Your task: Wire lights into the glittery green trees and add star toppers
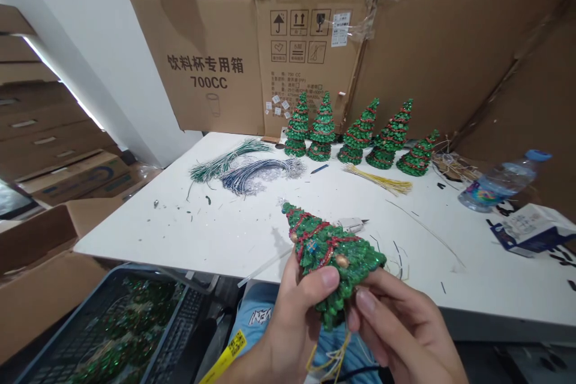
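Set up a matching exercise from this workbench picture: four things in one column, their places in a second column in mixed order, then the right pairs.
Things
1. glittery tree figurine
2. water bottle
3. yellow wire bundle
4. grey crate

Places
A. lying on its side near the table's right edge
B. below the table's front edge, at lower left
C. held between the left hand and right hand
D. on the white table, just in front of the row of five trees

Pairs: 1-C, 2-A, 3-D, 4-B
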The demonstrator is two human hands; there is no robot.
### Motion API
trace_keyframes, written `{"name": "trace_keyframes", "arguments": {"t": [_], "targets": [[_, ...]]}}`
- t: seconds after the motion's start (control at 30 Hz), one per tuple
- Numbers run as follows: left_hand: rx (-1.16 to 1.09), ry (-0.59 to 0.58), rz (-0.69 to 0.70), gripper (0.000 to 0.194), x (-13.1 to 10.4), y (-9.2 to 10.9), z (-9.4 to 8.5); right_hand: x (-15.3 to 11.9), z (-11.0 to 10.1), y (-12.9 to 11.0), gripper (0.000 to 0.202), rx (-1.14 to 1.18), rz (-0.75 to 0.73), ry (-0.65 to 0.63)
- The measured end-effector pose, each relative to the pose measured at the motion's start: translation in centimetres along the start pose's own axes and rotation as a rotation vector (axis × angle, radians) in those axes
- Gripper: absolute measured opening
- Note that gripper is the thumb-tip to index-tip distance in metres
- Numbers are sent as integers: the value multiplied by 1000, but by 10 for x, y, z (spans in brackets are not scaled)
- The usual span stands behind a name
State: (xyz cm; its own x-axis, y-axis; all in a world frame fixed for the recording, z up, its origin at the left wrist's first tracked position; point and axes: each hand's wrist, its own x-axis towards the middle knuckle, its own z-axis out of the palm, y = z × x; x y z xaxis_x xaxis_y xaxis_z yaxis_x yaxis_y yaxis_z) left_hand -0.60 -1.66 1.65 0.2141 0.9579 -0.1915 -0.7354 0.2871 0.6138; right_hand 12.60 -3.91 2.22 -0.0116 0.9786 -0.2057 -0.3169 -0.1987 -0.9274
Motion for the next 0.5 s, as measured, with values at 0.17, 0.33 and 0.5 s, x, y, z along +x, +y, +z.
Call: {"name": "trace_keyframes", "arguments": {"t": [0.17, 0.33, 0.5], "targets": [[8, 47, 25, 46, 0, 4, 3, 1, 0, -2, 39, -41, -28, -43], [16, 18, -13, 54, 2, 4, -1, 2, 4, -1, 45, -172, -131, 12], [-7, 50, -7, 55, -1, 7, 0, 3, 4, 4, 45, -208, -217, 62]]}}
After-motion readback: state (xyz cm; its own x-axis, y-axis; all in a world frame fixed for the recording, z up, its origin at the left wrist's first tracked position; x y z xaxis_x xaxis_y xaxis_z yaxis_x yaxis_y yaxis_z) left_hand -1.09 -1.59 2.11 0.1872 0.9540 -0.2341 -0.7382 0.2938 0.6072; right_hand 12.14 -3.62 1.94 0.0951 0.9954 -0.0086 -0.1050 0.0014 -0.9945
